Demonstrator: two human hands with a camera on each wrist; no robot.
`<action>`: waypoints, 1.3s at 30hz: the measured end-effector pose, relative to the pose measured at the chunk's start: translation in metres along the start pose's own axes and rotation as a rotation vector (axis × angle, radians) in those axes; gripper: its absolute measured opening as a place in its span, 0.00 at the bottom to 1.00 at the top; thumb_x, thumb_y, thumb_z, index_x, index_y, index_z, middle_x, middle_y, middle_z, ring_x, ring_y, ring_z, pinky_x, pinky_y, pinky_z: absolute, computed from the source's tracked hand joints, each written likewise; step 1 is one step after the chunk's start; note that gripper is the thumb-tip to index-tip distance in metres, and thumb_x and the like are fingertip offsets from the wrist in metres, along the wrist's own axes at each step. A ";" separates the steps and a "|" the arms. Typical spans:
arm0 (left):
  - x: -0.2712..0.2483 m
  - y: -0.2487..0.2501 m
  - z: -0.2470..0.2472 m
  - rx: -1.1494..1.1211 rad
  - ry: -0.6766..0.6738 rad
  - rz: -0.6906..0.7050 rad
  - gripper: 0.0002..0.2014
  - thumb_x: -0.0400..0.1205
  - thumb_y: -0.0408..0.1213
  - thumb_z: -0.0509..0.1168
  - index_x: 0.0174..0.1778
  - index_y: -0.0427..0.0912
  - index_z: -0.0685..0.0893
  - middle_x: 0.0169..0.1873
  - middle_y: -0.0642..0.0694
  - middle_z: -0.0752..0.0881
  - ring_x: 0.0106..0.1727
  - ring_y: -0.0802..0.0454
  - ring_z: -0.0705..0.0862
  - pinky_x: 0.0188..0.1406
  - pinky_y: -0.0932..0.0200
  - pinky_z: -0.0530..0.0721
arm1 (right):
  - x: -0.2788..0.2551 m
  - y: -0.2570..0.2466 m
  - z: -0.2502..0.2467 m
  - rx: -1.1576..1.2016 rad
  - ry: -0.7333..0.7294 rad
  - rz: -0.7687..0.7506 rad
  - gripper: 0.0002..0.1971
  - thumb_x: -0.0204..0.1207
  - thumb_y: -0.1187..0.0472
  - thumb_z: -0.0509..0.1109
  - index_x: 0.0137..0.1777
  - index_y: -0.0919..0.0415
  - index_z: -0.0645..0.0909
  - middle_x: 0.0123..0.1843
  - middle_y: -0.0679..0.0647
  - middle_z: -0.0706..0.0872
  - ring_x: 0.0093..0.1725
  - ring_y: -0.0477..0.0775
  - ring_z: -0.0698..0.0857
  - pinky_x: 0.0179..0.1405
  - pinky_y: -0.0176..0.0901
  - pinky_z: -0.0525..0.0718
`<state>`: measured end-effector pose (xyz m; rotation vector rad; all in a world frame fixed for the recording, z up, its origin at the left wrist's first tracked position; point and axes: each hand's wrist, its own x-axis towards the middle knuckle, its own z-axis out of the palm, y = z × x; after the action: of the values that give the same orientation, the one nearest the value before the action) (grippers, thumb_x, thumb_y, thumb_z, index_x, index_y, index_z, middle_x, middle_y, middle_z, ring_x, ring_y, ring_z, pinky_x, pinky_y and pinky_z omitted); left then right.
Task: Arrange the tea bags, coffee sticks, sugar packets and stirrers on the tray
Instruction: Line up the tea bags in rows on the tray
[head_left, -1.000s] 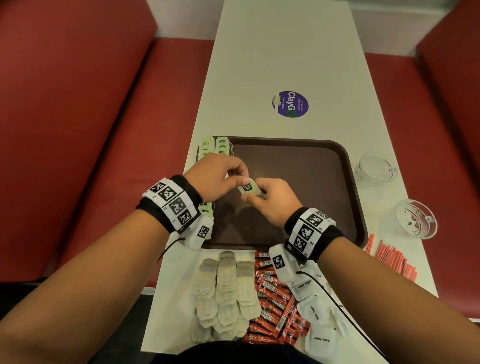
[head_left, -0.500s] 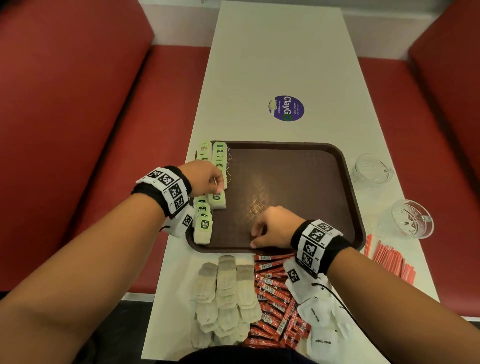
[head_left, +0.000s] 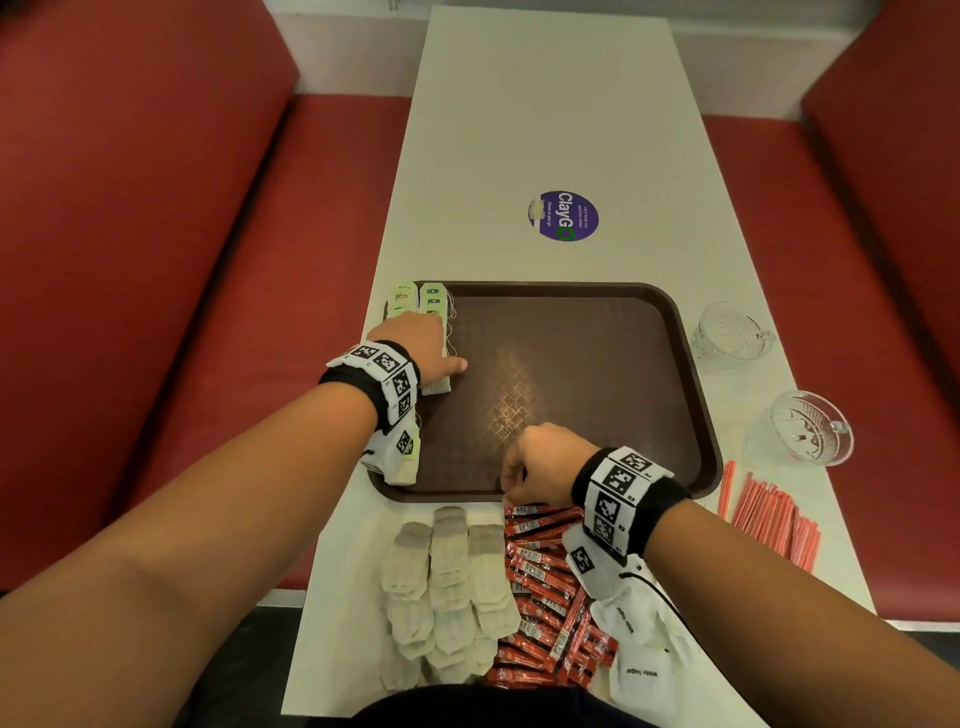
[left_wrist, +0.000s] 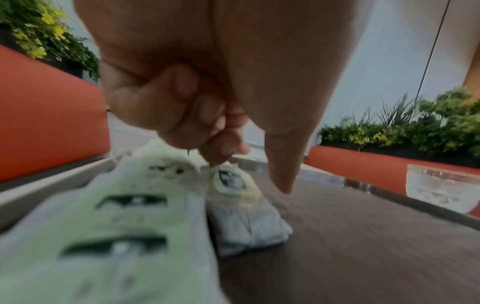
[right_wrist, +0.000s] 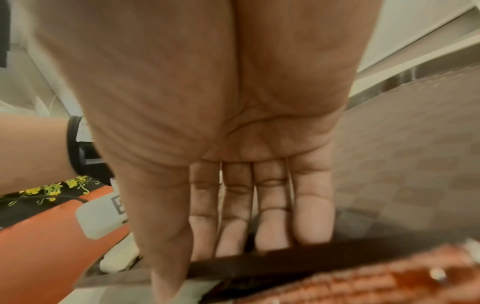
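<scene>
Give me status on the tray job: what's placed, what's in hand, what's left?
Done: only green-tagged tea bags sit along the left edge of the brown plastic tray. In hand: the left hand pinches the newest bag in the row; the right hand rests open at the tray's near rim. Left: untagged white tea bags, red coffee sticks, white sugar packets and red stirrers lie on the table.

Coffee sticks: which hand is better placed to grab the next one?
Right. The right hand hovers at the tray's near edge, right beside the coffee sticks; the left hand is busy on the tea bags.
</scene>
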<state>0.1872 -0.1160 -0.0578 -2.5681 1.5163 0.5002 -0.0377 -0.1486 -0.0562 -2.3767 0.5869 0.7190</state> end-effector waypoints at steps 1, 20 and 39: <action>0.000 0.001 0.003 0.014 -0.029 -0.001 0.21 0.79 0.60 0.66 0.51 0.44 0.78 0.47 0.45 0.84 0.47 0.44 0.82 0.43 0.53 0.81 | -0.001 -0.001 0.001 -0.007 0.004 0.000 0.06 0.75 0.53 0.77 0.49 0.52 0.92 0.46 0.45 0.91 0.46 0.48 0.88 0.48 0.43 0.88; -0.163 -0.006 0.037 -0.192 -0.313 0.446 0.12 0.77 0.52 0.74 0.55 0.55 0.88 0.48 0.60 0.84 0.48 0.61 0.81 0.52 0.60 0.80 | -0.042 -0.033 0.037 -0.101 -0.030 -0.239 0.13 0.69 0.46 0.82 0.49 0.49 0.89 0.52 0.43 0.89 0.46 0.45 0.84 0.48 0.43 0.83; -0.177 -0.006 0.047 -0.213 -0.095 0.363 0.10 0.84 0.48 0.64 0.56 0.52 0.87 0.48 0.56 0.87 0.49 0.55 0.83 0.51 0.56 0.81 | -0.046 -0.038 0.033 -0.058 0.208 -0.229 0.07 0.73 0.55 0.71 0.38 0.57 0.80 0.39 0.50 0.84 0.39 0.54 0.81 0.41 0.50 0.84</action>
<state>0.1030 0.0460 -0.0423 -2.3717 2.0006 0.8524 -0.0634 -0.0882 -0.0357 -2.5380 0.3716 0.3969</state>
